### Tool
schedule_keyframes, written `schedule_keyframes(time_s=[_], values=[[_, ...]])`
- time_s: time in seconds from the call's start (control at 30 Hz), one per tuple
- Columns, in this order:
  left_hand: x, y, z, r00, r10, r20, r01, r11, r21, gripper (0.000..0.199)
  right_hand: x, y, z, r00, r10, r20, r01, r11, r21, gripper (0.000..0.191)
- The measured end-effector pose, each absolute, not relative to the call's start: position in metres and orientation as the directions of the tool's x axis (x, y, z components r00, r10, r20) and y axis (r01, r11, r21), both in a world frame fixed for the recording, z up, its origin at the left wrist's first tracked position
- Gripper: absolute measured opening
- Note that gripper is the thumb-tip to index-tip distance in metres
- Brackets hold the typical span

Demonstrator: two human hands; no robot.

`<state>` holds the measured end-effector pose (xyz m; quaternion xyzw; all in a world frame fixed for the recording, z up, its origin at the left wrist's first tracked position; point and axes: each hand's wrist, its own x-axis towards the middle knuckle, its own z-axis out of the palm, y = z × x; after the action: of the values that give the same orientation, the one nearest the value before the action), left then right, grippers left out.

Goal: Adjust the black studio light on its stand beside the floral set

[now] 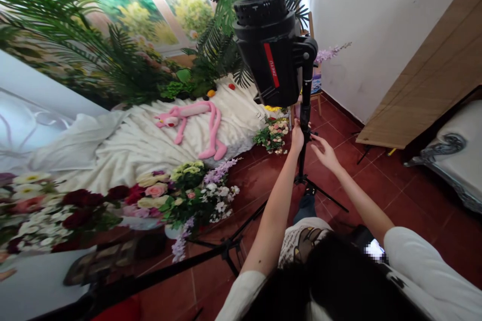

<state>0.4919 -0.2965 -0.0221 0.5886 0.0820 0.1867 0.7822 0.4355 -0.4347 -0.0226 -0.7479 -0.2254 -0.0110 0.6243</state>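
A black studio light (269, 55) with a red label sits tilted on top of a black light stand (302, 160) in front of me. My left hand (297, 136) is wrapped round the stand's pole, a short way below the lamp. To the right of the pole, my right hand (326, 154) has its fingers apart. Its fingertips are close to a small black knob (313, 135) on the pole; whether they touch it I cannot tell. The stand's legs spread over the floor near my foot.
A pink plush toy (205, 109) lies on a cream fur blanket (124, 155). Artificial flowers (150, 195) line its front edge, and palm leaves (218, 15) rise behind. Another black stand (226, 246) crosses the lower left. A wooden panel (417, 65) and a white seat (461, 145) stand at right.
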Motion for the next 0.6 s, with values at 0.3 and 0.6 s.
schedule_keyframes(time_s=[0.3,0.6], values=[[0.486,-0.296,-0.019,0.921,0.379,0.092,-0.209,0.279,0.937,0.076,0.433,-0.431,0.01,0.902,0.373,-0.22,-0.358,0.357,-0.863,0.036],[0.483,-0.299,-0.012,0.941,0.339,-0.003,-0.14,0.395,0.908,0.069,0.433,-0.448,0.0,0.967,0.151,0.206,0.232,-0.183,-0.955,0.031]])
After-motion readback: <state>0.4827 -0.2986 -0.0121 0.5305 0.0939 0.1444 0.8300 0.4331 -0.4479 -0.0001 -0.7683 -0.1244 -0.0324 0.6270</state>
